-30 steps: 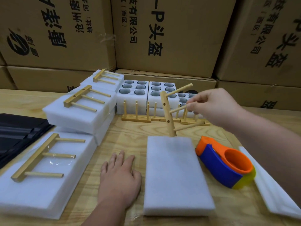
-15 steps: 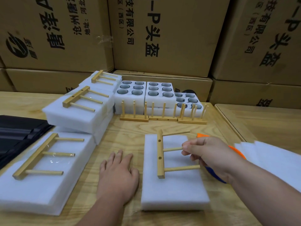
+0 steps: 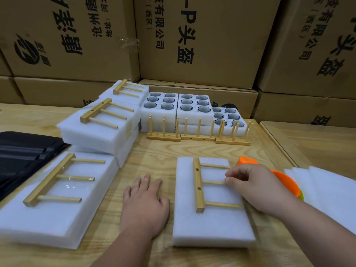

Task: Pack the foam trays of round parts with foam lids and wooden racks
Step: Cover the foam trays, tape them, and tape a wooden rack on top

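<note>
Stacked brown cardboard cartons (image 3: 202, 41) behind, black print on rough kraft faces. Pale grained wood counter (image 3: 158, 151) below. Near left, finished white foam pack (image 3: 48, 214) with a wooden rack flat on top; two more stacked packs (image 3: 100, 132) beyond it, likewise topped. At back, open foam trays (image 3: 177, 105), six round pockets each, dark round parts seated inside. In front of them, three upright racks (image 3: 198, 132) in a row, pegs pointing up.

Centre right, rectangular foam lid (image 3: 210, 224), soft matte white, long axis running away from viewer. Flat on it, wooden rack (image 3: 199, 186): square-section spine along the lid's long axis, two small holes in it, three round dowel pegs pointing right.

Right hand (image 3: 256, 187) reaching in from lower right, palm down, grip narrowed to a pinch of curled fingers and thumb on the tip of the middle peg. Left hand (image 3: 144, 203) flat on counter just left of the lid, palm down, fingers straight and slightly spread, grip slack, holding nothing.

Behind the right hand, orange plastic tape dispenser (image 3: 285, 180), mostly hidden. Far right, loose white foam sheets (image 3: 327, 189). Far left, black folded material (image 3: 23, 151).
</note>
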